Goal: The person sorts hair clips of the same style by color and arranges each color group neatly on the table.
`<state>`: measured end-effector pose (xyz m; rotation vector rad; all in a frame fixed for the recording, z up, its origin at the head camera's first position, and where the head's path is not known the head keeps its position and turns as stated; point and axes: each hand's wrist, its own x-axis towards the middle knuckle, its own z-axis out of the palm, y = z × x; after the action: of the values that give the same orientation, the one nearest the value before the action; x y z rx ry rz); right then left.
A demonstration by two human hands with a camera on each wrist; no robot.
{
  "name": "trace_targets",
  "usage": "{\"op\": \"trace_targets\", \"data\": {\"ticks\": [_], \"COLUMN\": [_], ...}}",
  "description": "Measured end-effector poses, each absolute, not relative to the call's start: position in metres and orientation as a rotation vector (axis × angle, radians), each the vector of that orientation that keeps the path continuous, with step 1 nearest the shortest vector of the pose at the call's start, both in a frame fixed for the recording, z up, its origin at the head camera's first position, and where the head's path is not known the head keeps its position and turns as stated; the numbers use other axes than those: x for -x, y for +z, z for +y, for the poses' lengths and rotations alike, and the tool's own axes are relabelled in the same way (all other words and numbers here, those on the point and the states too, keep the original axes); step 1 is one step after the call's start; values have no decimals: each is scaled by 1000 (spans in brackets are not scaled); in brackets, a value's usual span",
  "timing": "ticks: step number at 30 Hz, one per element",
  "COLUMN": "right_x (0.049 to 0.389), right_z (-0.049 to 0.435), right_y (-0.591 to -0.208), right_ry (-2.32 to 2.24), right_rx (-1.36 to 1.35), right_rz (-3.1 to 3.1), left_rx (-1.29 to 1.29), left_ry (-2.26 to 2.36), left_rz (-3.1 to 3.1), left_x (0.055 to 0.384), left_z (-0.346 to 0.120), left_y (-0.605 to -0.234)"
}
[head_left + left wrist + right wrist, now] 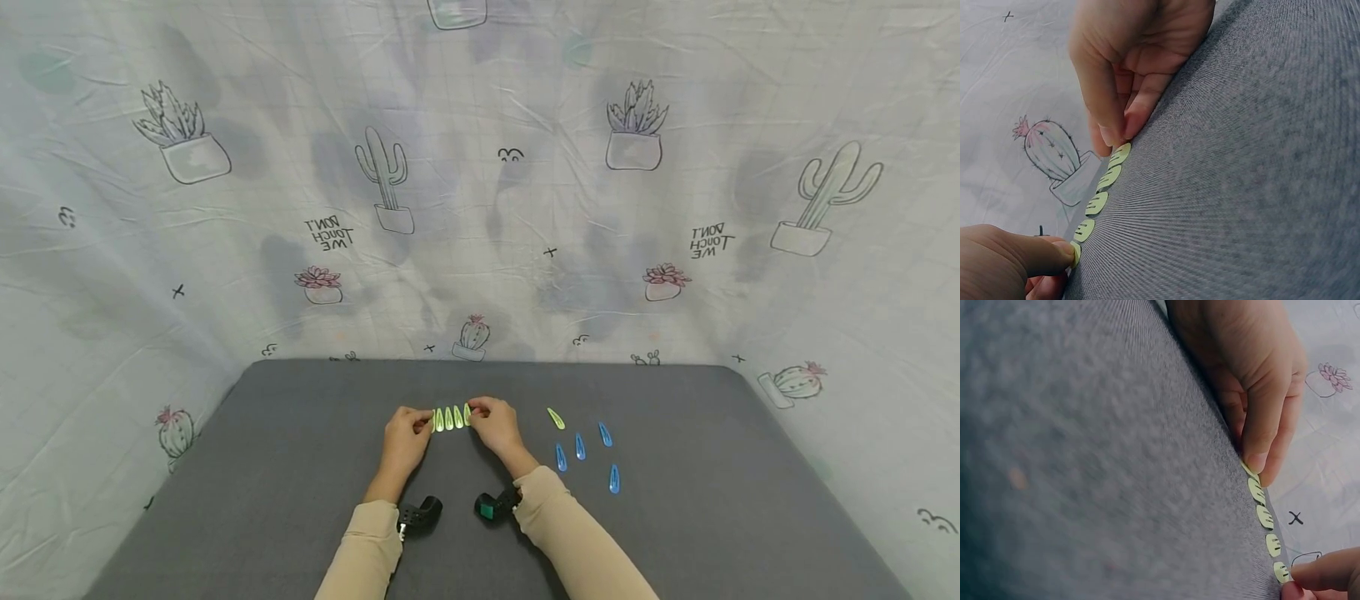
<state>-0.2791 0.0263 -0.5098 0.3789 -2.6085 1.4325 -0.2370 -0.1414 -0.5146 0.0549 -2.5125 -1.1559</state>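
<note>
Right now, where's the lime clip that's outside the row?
In the head view, the loose lime clip lies on the gray table, to the right of the right hand and just beyond the blue clips.

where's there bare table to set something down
The table is bare left of the left hand and right of the blue clips; a narrower gap separates the right hand from the lone green clip. The row of green clips between the hands is crowded.

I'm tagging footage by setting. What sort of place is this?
Probably a makeshift tabletop filming booth: a wrinkled, cactus-printed sheet hangs around the grey table, which holds just small things, such as the row of yellow-green hair clips.
</note>
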Motion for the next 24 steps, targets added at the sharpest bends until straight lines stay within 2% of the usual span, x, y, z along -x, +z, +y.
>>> {"op": "trace_targets", "data": {"ticks": [10,24], "right_x": [276,268], "right_z": [31,48], "right_y": [-515,-512], "right_ry": [1528,1730], "right_rx": [-377,-507], "right_rz": [-2526,-2462], "left_rx": [-48,-62], "left_ry": [-1141,-1171], "left_rz": [-2513,-2512], "left_x": [239,239], "left_z": [-142,-143], "left_y": [-519,-517]}}
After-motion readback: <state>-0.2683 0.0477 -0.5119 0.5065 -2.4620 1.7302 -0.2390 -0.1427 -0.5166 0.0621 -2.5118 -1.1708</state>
